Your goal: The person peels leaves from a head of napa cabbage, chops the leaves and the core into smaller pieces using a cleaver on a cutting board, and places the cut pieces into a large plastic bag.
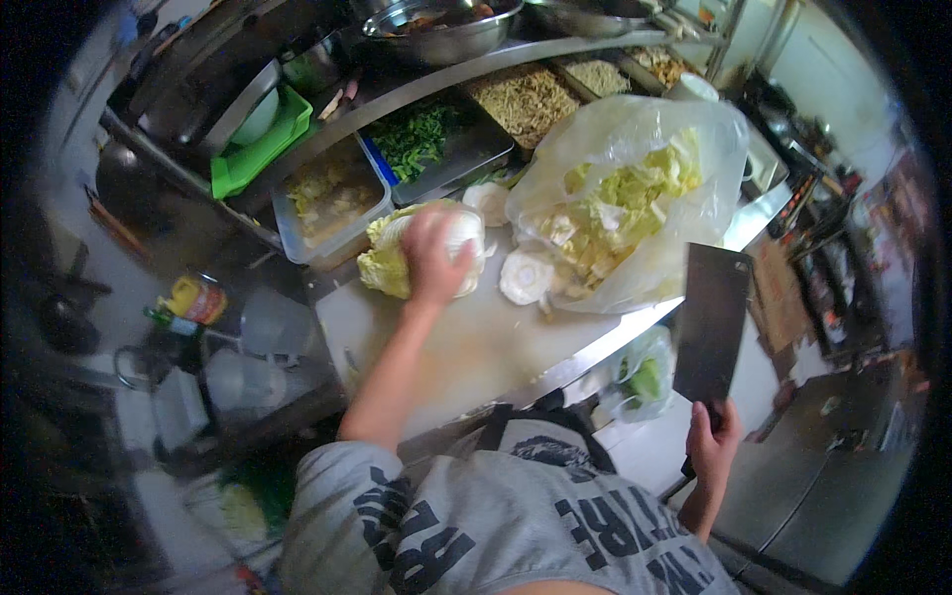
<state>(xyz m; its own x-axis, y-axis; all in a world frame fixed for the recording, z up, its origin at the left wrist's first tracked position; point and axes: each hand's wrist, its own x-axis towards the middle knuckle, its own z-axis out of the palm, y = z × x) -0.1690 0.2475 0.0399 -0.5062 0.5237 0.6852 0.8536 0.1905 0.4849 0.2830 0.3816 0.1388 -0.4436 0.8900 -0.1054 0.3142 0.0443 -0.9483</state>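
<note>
My left hand [435,256] rests on a napa cabbage [384,256], fingers curled over its top, at the back left of a white cutting board [476,364]. Out to the right, beyond the board's edge, my right hand [715,435] grips the handle of a cleaver [712,323], its broad dark blade pointing up and away. Two round, pale cut pieces, apparently cabbage bases, lie right of the cabbage: one on the board [526,276], one behind it [487,203]. A clear plastic bag [632,123] full of cut cabbage leaves [632,208] stands at the board's back right.
Behind the board are a plastic tub [331,238] with food, chopped greens [416,137] on a metal tray and a container of pale shreds [524,100]. A metal shelf edge [446,78] crosses above them. A bag with something green [643,375] hangs below the counter's front edge.
</note>
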